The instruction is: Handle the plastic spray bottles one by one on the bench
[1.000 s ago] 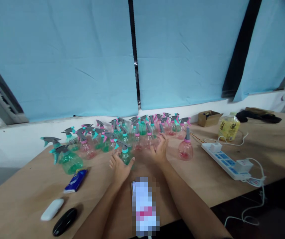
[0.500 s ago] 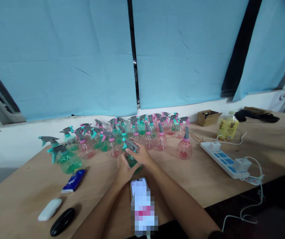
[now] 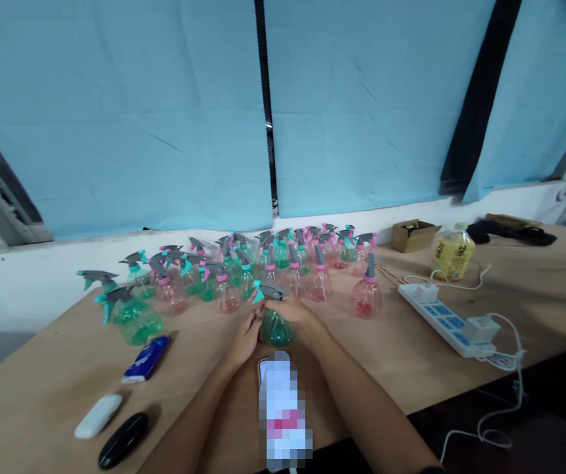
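A green spray bottle (image 3: 278,332) with a grey and teal trigger head stands upright between my hands, close behind a phone. Below the trigger head, my right hand (image 3: 293,313) is closed around the bottle's neck. On the other side, my left hand (image 3: 246,337) holds the bottle's left flank, its fingers partly hidden against it. Behind them several green and pink spray bottles (image 3: 228,296) stand in a crowded group. One pink spray bottle (image 3: 366,297) stands apart at the right, and a green spray bottle (image 3: 139,322) stands at the front left.
The phone (image 3: 283,408) lies in front of the bottle, its screen blurred. At left are a blue packet (image 3: 147,359), a white case (image 3: 98,416) and a black case (image 3: 124,440). A power strip (image 3: 445,319) with cables, a yellow-labelled bottle (image 3: 453,253) and a cardboard box (image 3: 415,236) occupy the right.
The green spray bottle has shifted slightly right and stands straighter, its trigger head turned more sideways. My right hand has moved down to its neck; my left thumb has drawn in from the bottle's front.
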Motion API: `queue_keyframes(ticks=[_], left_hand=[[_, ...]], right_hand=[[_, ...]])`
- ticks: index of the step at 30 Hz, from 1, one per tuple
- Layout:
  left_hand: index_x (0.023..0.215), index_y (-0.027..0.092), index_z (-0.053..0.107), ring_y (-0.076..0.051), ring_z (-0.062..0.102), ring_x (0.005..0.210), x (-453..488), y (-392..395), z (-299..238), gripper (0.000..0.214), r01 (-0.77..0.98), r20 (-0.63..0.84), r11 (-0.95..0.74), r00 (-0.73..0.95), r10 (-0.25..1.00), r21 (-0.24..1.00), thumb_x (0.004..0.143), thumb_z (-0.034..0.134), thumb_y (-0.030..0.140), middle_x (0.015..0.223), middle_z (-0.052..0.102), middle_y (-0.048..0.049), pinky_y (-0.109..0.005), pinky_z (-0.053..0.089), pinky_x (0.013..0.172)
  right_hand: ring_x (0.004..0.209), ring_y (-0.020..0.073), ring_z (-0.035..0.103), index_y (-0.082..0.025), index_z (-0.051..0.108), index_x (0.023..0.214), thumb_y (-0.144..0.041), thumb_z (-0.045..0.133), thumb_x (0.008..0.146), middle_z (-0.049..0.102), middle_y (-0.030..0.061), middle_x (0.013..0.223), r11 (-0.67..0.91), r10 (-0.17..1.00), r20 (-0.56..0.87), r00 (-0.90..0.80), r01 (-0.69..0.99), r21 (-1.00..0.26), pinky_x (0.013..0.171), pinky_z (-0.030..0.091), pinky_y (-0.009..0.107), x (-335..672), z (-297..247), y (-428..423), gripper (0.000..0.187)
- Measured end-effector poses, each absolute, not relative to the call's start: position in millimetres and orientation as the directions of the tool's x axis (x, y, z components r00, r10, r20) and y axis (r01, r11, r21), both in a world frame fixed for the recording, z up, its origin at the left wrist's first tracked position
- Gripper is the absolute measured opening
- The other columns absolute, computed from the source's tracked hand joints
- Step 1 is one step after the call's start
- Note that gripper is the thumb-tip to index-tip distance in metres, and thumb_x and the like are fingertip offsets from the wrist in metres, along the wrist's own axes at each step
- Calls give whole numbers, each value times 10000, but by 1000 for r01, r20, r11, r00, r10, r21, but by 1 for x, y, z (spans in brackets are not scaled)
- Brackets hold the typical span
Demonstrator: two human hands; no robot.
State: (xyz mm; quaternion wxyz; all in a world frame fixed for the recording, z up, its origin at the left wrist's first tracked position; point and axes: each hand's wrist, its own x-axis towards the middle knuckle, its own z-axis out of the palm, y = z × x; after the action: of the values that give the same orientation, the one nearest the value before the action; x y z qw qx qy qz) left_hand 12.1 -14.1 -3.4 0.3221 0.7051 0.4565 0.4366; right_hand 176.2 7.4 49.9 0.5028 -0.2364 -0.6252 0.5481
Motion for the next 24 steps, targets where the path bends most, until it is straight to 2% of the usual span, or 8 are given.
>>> queue_keyframes(ticks=[6,16,24], left_hand=[[746,199,533,-149,496,581,15,-20,6,401,337,226,-297,235,945,893,904,408,546,576,494,41,-267,384,593],[682,203,485,-145,504,579,15,-20,4,402,346,246,-317,235,940,883,920,408,518,577,490,38,-272,401,606],[768,198,549,-155,502,583,16,-25,6,404,345,210,-285,239,948,894,911,395,543,590,497,33,-277,388,597]], right_hand=[[624,144,613,-187,699,899,-219,561,646,653,-20,657,286,869,371,-327,-279,-917,641,479,267,173,50,8,290],[619,144,594,-208,709,873,-229,563,651,638,-32,624,318,862,391,-322,-256,-913,661,477,274,175,51,2,267],[646,150,598,-190,715,843,-256,558,651,650,-7,656,304,847,392,-360,-276,-912,665,458,278,175,51,4,256]])
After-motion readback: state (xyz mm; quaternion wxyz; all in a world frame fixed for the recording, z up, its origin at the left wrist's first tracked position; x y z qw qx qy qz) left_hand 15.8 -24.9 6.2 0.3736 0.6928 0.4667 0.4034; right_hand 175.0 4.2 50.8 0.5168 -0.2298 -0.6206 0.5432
